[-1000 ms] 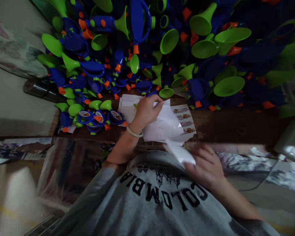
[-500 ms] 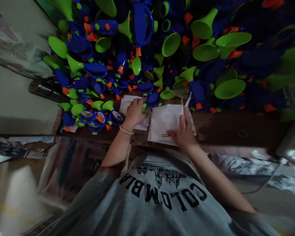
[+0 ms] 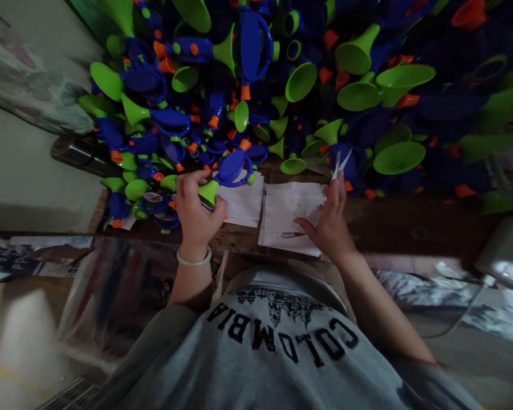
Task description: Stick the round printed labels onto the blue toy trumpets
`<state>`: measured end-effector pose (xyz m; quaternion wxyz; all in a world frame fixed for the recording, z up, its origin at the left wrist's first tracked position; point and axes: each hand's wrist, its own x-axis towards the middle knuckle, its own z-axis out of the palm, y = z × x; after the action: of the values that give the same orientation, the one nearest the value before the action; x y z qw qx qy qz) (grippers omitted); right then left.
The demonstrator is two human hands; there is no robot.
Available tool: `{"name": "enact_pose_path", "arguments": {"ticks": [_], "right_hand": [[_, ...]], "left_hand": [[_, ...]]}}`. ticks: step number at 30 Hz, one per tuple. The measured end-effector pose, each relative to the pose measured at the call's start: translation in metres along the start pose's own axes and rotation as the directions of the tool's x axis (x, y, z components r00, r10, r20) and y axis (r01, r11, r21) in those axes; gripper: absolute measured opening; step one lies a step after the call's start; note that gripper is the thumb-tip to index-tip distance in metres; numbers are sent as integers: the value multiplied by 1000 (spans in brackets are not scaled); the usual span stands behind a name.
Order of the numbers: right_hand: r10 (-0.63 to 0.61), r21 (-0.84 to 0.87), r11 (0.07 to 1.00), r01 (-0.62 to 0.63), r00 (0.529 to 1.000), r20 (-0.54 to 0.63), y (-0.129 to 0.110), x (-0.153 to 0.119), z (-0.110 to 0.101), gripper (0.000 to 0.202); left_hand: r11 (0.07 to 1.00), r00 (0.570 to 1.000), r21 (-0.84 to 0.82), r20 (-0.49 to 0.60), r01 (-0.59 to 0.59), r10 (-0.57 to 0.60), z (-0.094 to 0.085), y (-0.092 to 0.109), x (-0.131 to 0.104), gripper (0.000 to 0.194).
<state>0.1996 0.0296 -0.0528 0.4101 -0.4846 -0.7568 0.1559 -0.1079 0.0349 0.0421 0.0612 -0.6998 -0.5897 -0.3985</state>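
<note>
Brown tabletop (image 3: 380, 222) lay beneath heaped toy trumpets (image 3: 301, 82). We had our left hand (image 3: 199, 213) curled round one blue trumpet's (image 3: 231, 166) green end, above white papers (image 3: 243, 204); our right hand (image 3: 331, 225), half open, touched another stack (image 3: 286, 206), a pale forked thing (image 3: 342, 162) at its fingertips, grip unclear.

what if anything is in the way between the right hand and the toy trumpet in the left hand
Nothing visible blocks the gap. Between the right hand and the toy trumpet in the left hand, only white sheets lie, flat on the table.
</note>
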Motion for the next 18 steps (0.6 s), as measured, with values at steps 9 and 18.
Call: {"name": "enact_pose_path", "arguments": {"ticks": [9, 18], "right_hand": [[273, 740, 672, -11, 933, -233, -38, 29, 0, 92], [297, 647, 762, 28, 873, -387, -69, 44, -5, 101]], "left_hand": [[748, 968, -620, -82, -237, 238, 22, 53, -16, 56], [-158, 764, -763, 642, 627, -63, 56, 98, -31, 65]]}}
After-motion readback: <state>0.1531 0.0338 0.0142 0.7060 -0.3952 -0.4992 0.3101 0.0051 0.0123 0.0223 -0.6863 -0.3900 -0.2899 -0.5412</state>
